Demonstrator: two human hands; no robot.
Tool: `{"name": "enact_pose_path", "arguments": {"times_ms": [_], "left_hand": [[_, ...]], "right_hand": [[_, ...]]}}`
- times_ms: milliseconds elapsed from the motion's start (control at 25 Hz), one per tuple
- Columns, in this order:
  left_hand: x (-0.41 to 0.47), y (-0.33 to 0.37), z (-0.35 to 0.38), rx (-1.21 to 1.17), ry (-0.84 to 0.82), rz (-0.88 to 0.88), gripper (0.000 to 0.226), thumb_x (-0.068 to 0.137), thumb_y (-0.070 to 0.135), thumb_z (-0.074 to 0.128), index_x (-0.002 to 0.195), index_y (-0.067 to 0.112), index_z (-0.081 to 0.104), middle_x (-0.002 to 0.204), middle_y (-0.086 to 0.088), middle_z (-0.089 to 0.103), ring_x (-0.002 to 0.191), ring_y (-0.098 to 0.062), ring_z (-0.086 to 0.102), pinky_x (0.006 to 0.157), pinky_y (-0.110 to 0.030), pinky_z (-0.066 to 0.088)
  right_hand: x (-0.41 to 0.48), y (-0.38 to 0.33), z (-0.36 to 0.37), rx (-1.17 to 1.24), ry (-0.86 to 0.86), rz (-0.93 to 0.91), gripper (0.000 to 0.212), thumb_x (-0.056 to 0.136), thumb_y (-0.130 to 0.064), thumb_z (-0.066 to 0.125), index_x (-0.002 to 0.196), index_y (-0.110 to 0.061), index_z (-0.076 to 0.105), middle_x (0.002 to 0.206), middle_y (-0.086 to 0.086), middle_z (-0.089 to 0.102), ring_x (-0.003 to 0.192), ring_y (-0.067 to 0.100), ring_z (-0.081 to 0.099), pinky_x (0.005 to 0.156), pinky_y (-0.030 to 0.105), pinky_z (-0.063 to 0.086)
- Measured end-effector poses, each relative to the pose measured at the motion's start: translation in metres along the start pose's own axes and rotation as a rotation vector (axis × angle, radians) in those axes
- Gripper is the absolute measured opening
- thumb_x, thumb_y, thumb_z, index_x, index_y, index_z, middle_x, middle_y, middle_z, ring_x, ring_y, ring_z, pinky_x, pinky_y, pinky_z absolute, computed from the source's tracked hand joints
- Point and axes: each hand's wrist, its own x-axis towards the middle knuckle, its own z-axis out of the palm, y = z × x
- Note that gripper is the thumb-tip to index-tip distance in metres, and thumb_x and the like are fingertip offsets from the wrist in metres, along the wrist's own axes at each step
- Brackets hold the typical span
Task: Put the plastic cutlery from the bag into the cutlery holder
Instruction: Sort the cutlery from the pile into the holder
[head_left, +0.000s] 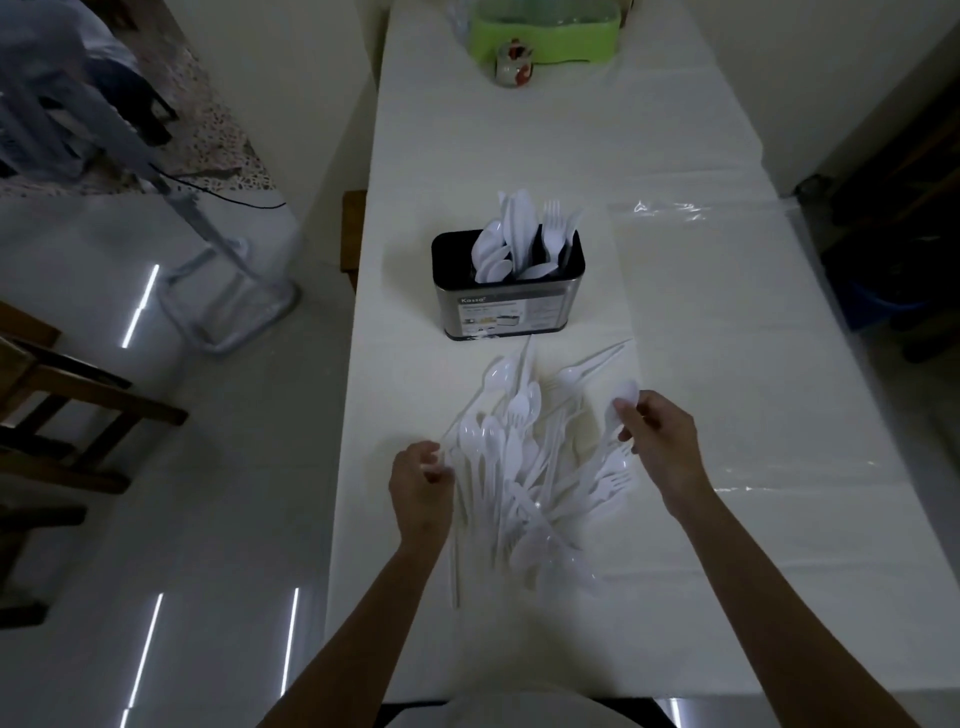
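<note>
- Sorting the pile (524, 467), we pinch a spoon (621, 410) in our right hand (660, 447).
- Our left hand (418, 478) curls at its edge; grasping or not, we cannot tell.
- The holder (506, 306) is partly filled; most pieces are left.

Bare forearms reach from the lower frame to the left hand (421, 486) and right hand (660, 447). A pale rounded shape at bottom centre may be clothing.
</note>
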Motion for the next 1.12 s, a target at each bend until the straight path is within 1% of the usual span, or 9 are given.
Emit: {"name": "enact_pose_path", "arguments": {"times_ms": [200, 280, 440, 600, 720, 800, 920, 1040, 1120], "left_hand": [[0.029, 0.018, 0.024, 0.282, -0.189, 0.211, 0.044, 0.083, 0.037, 0.066, 0.119, 0.013, 0.058, 0.113, -0.007, 0.052, 0.101, -0.020, 0.052, 0.081, -0.025, 0.044], [0.038, 0.023, 0.030, 0.387, -0.195, 0.255, 0.045, 0.080, 0.037, 0.069, 0.117, 0.014, 0.060, 0.111, -0.008, 0.053, 0.101, -0.021, 0.052, 0.081, -0.028, 0.044], [0.045, 0.025, 0.030, 0.377, -0.249, 0.322, 0.038, 0.076, 0.031, 0.071, 0.107, 0.012, 0.063, 0.106, -0.007, 0.051, 0.093, -0.018, 0.052, 0.071, -0.018, 0.036], [0.039, 0.025, 0.026, 0.396, -0.391, 0.487, 0.067, 0.077, 0.061, 0.037, 0.121, 0.017, 0.061, 0.102, -0.004, 0.046, 0.079, -0.013, 0.050, 0.059, -0.009, 0.032], [0.039, 0.030, 0.030, 0.406, -0.443, 0.459, 0.042, 0.086, 0.043, 0.056, 0.119, 0.018, 0.061, 0.106, -0.005, 0.048, 0.084, -0.012, 0.051, 0.066, -0.016, 0.038], [0.040, 0.033, 0.033, 0.299, -0.494, 0.406, 0.027, 0.081, 0.025, 0.066, 0.106, 0.016, 0.065, 0.097, -0.004, 0.053, 0.083, -0.015, 0.054, 0.067, -0.019, 0.039], [0.038, 0.036, 0.033, 0.192, -0.533, 0.387, 0.009, 0.078, 0.011, 0.067, 0.087, 0.010, 0.065, 0.081, -0.008, 0.058, 0.072, -0.015, 0.052, 0.064, -0.021, 0.038], [0.040, 0.043, 0.027, 0.118, -0.555, 0.310, 0.006, 0.080, 0.008, 0.067, 0.085, 0.008, 0.063, 0.076, -0.009, 0.060, 0.067, -0.015, 0.052, 0.063, -0.019, 0.042], [0.045, 0.049, 0.019, 0.099, -0.478, 0.293, 0.010, 0.080, 0.008, 0.068, 0.088, 0.010, 0.063, 0.075, -0.007, 0.059, 0.066, -0.014, 0.052, 0.062, -0.014, 0.044]], "right_hand": [[-0.005, 0.009, -0.003, -0.030, -0.056, 0.025, 0.018, 0.090, -0.017, 0.059, 0.073, -0.012, 0.062, 0.057, 0.002, 0.056, 0.044, -0.001, 0.051, 0.055, 0.020, 0.042], [-0.007, 0.014, -0.005, -0.030, -0.071, 0.041, 0.020, 0.090, -0.017, 0.058, 0.072, -0.012, 0.063, 0.056, 0.002, 0.056, 0.044, -0.001, 0.050, 0.052, 0.016, 0.042], [-0.011, 0.023, -0.008, -0.022, -0.093, 0.085, 0.017, 0.091, -0.017, 0.057, 0.084, -0.006, 0.068, 0.058, 0.002, 0.057, 0.051, 0.009, 0.054, 0.056, 0.022, 0.044], [-0.014, 0.025, -0.010, -0.011, -0.107, 0.096, 0.017, 0.092, -0.018, 0.056, 0.091, -0.005, 0.068, 0.061, 0.002, 0.059, 0.056, 0.013, 0.056, 0.058, 0.024, 0.045], [-0.016, 0.023, -0.010, -0.027, -0.123, 0.088, 0.018, 0.093, -0.019, 0.055, 0.094, -0.005, 0.067, 0.063, 0.001, 0.060, 0.057, 0.012, 0.056, 0.058, 0.022, 0.045], [-0.017, 0.022, -0.009, -0.024, -0.135, 0.093, 0.019, 0.093, -0.019, 0.054, 0.095, -0.005, 0.067, 0.063, 0.001, 0.060, 0.057, 0.012, 0.056, 0.058, 0.022, 0.046], [-0.018, 0.021, -0.005, -0.029, -0.154, 0.098, 0.021, 0.093, -0.020, 0.054, 0.098, -0.003, 0.066, 0.067, 0.004, 0.061, 0.060, 0.013, 0.058, 0.059, 0.023, 0.047], [-0.017, 0.018, -0.003, 0.044, -0.188, 0.111, 0.025, 0.096, -0.018, 0.048, 0.099, 0.002, 0.061, 0.080, 0.012, 0.067, 0.064, 0.017, 0.064, 0.056, 0.019, 0.052], [-0.017, 0.013, -0.002, 0.133, -0.227, 0.118, 0.024, 0.098, -0.017, 0.043, 0.099, 0.003, 0.056, 0.083, 0.014, 0.069, 0.063, 0.020, 0.067, 0.056, 0.020, 0.055]]}}
